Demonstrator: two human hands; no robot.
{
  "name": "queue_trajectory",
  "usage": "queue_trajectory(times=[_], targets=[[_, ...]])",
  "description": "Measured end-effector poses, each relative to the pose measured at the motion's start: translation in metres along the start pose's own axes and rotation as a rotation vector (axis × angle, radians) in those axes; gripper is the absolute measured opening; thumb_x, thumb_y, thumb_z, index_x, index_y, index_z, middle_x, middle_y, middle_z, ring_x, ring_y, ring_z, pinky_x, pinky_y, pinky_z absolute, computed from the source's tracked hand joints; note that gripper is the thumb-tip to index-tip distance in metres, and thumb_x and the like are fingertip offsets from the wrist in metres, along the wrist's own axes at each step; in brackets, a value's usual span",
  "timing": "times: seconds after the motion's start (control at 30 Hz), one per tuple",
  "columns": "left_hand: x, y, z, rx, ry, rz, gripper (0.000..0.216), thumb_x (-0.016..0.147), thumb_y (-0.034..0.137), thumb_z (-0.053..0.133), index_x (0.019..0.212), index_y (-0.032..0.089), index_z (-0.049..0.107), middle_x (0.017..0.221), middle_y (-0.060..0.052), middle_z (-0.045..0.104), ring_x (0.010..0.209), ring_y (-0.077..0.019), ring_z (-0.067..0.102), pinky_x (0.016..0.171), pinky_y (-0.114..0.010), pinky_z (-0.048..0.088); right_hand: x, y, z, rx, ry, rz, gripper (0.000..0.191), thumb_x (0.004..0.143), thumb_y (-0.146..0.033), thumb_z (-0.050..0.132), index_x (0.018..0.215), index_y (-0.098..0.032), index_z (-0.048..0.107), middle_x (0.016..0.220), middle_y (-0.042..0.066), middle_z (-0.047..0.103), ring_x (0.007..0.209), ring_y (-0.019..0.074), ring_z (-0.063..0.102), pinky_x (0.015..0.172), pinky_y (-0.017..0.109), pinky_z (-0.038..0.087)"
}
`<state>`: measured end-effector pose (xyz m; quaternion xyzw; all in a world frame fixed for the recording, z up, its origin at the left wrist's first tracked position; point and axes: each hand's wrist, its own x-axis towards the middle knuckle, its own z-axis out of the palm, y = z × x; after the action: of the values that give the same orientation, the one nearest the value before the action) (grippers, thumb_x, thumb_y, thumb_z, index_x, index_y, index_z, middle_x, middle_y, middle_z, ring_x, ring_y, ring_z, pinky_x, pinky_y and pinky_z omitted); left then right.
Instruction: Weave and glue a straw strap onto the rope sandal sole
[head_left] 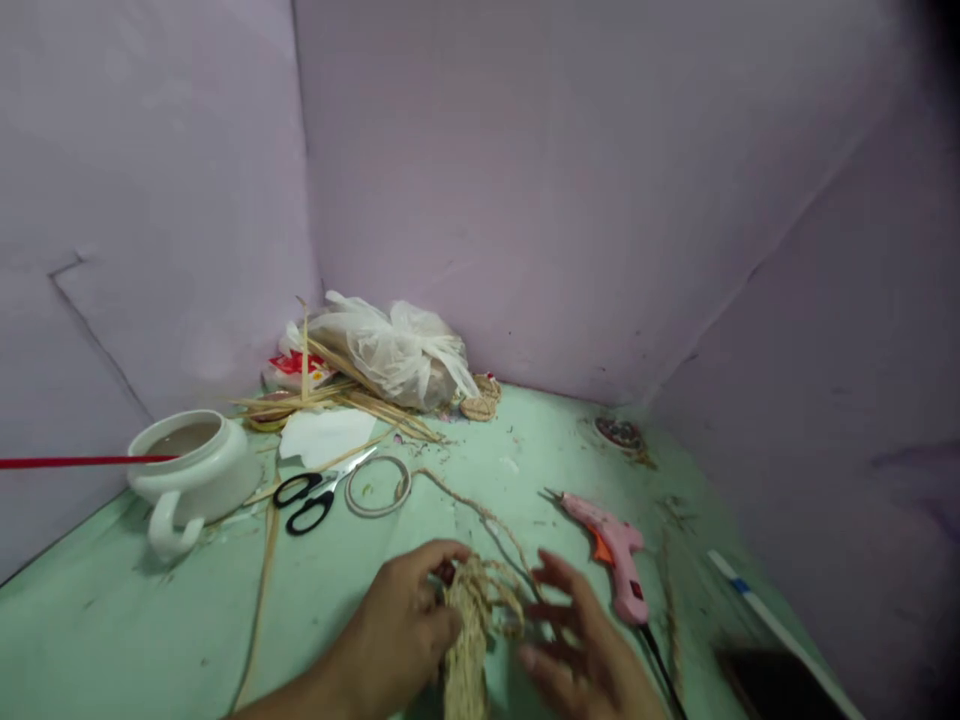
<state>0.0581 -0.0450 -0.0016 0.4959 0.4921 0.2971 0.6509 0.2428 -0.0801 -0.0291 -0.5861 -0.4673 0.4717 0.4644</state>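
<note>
My left hand (pixel 401 625) is curled around the top of a jute-wrapped piece (pixel 466 640) that stands on the green table (pixel 112 620). Its fingers press against the rope coils. My right hand (pixel 581 640) hovers just right of the piece with its fingers spread, touching loose loops of jute twine (pixel 480 512) that trail back across the table. The lower part of the wrapped piece runs out of view at the bottom edge.
A pink glue gun (pixel 611 550) lies right of my hands. Black scissors (pixel 307 500), a ring (pixel 377 486), a white pot (pixel 191 470) with a red ribbon (pixel 75 462), sticks (pixel 352 400) and a plastic bag (pixel 397 350) sit behind. Purple walls enclose the table.
</note>
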Motion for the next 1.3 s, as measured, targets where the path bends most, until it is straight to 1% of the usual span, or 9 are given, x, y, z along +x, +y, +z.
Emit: queue_trajectory(times=[0.1, 0.2, 0.33, 0.43, 0.57, 0.77, 0.87, 1.03, 1.3], targets=[[0.003, 0.009, 0.004, 0.167, 0.026, -0.016, 0.042, 0.066, 0.021, 0.051, 0.108, 0.016, 0.053, 0.058, 0.003, 0.050, 0.046, -0.0104, 0.042, 0.044, -0.021, 0.036, -0.003, -0.032, -0.012, -0.347, 0.048, -0.249, 0.037, 0.073, -0.034, 0.063, 0.108, -0.025, 0.056, 0.101, 0.007, 0.060, 0.075, 0.0173, 0.061, 0.067, 0.030, 0.052], [0.002, 0.011, 0.010, 0.380, 0.058, 0.098, 0.038, 0.068, 0.017, 0.050, 0.106, 0.018, 0.057, 0.072, -0.001, 0.058, 0.057, -0.0125, 0.048, 0.053, -0.022, 0.040, -0.004, -0.049, -0.008, -0.435, -0.021, -0.433, 0.016, 0.080, -0.027, 0.055, 0.095, -0.023, 0.061, 0.081, 0.003, 0.062, 0.062, 0.0135, 0.058, 0.057, 0.023, 0.050], [-0.002, 0.004, 0.015, 0.475, 0.027, 0.165, 0.036, 0.073, 0.019, 0.049, 0.108, 0.020, 0.057, 0.090, -0.004, 0.060, 0.063, -0.0128, 0.050, 0.059, -0.022, 0.041, -0.006, -0.043, 0.004, -0.503, -0.048, -0.518, 0.015, 0.083, -0.019, 0.050, 0.093, -0.021, 0.061, 0.084, 0.005, 0.064, 0.067, 0.0136, 0.060, 0.060, 0.023, 0.049], [-0.002, -0.005, 0.017, 0.448, -0.007, 0.102, 0.038, 0.073, 0.019, 0.049, 0.112, 0.020, 0.054, 0.077, -0.001, 0.058, 0.059, -0.0122, 0.049, 0.054, -0.021, 0.039, -0.006, -0.033, 0.004, -0.693, -0.031, -0.564, 0.016, 0.082, -0.017, 0.050, 0.091, -0.021, 0.062, 0.080, 0.004, 0.064, 0.071, 0.0158, 0.059, 0.060, 0.025, 0.046], [-0.001, -0.013, 0.020, 0.301, -0.050, -0.045, 0.045, 0.073, 0.020, 0.051, 0.117, 0.021, 0.047, 0.056, 0.005, 0.044, 0.049, -0.0101, 0.043, 0.045, -0.020, 0.032, -0.005, -0.027, -0.001, -0.908, -0.020, -0.645, 0.018, 0.078, -0.015, 0.054, 0.092, -0.024, 0.063, 0.076, 0.004, 0.061, 0.067, 0.0176, 0.054, 0.057, 0.028, 0.040], [0.004, -0.011, 0.018, -0.281, -0.091, -0.199, 0.070, 0.056, 0.021, 0.070, 0.120, 0.017, 0.042, 0.092, -0.005, 0.054, 0.060, -0.0096, 0.050, 0.055, -0.023, 0.042, -0.002, -0.025, 0.005, -0.787, 0.005, -0.633, 0.014, 0.079, -0.009, 0.049, 0.080, -0.020, 0.058, 0.079, 0.005, 0.054, 0.073, 0.0182, 0.050, 0.062, 0.030, 0.041], [0.008, -0.009, 0.014, -0.500, -0.249, -0.289, 0.057, 0.057, 0.018, 0.071, 0.110, 0.011, 0.052, 0.090, -0.007, 0.056, 0.073, -0.0141, 0.055, 0.068, -0.026, 0.043, -0.003, -0.024, 0.009, -0.702, -0.029, -0.651, 0.016, 0.079, -0.006, 0.047, 0.080, -0.019, 0.056, 0.081, 0.005, 0.052, 0.076, 0.0178, 0.049, 0.062, 0.028, 0.043], [0.013, -0.015, 0.010, -0.583, -0.446, -0.109, 0.048, 0.058, 0.012, 0.072, 0.102, 0.015, 0.054, 0.096, -0.006, 0.056, 0.096, -0.0189, 0.051, 0.083, -0.029, 0.037, -0.006, -0.026, 0.008, -0.677, -0.028, -0.789, 0.019, 0.075, -0.002, 0.048, 0.082, -0.017, 0.055, 0.081, 0.005, 0.051, 0.075, 0.0173, 0.047, 0.058, 0.028, 0.042], [0.012, -0.023, 0.011, -0.737, -0.538, 0.030, 0.058, 0.059, 0.013, 0.073, 0.106, 0.023, 0.042, 0.107, -0.005, 0.050, 0.097, -0.0198, 0.051, 0.075, -0.029, 0.039, -0.015, -0.036, 0.004, -0.761, 0.025, -0.906, 0.023, 0.074, -0.003, 0.051, 0.089, -0.018, 0.057, 0.087, 0.007, 0.047, 0.078, 0.0202, 0.044, 0.064, 0.035, 0.039]])
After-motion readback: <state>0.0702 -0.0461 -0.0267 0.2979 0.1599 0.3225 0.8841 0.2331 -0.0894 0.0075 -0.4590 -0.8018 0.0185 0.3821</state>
